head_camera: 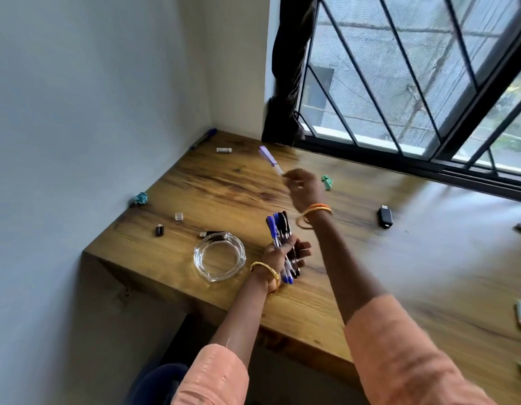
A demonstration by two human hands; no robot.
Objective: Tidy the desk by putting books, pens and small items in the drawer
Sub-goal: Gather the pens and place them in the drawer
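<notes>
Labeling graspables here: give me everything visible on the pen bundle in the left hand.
The pen bundle is a handful of slim ballpoints with clear plastic barrels, some with blue caps and some with black. The left hand grips them around the middle, fingers curled round the barrels. They stand roughly upright, fanned slightly, capped ends up, lower ends poking out below the fist over the wooden desk. The exact count cannot be told.
</notes>
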